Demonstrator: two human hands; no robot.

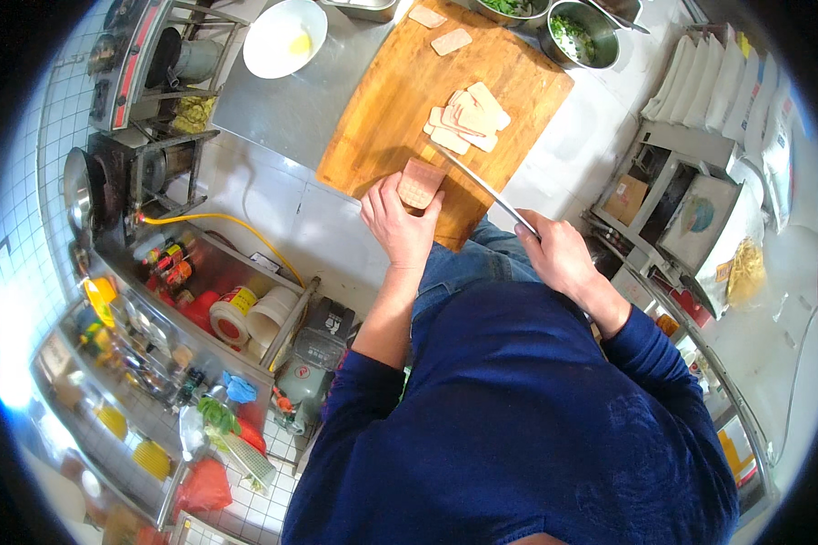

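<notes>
Head view, looking straight down over my dark blue sleeves. My left hand (398, 222) is curled over the near end of a pinkish-brown block of meat (420, 183), fingertips pressed down on its top and gripping its sides; the block sits at the near edge of the wooden cutting board (382, 109). My right hand (554, 250) is closed around the handle of a long knife (482, 186), lower and further right than the left — the blade runs from that hand up and to the left, its tip close to the block's far right corner. So the block lies left of and beyond the knife hand, directly under the left one, and the blade's long axis crosses diagonally toward it.

Just beyond the blade, a loose heap of cut slices (468, 118) lies on the board, with two more single slices (452, 41) at its far end. Past the board stand metal bowls of chopped greens (582, 36), and far left on the steel worktop (273, 109) a white bowl (284, 36) holds something yellow.

On the left, a low shelf carries small bottles with red and yellow labels (168, 259), and a round red-and-yellow tub (230, 313) beside a white bucket. Far right, white sacks (709, 82) lean in a row.
</notes>
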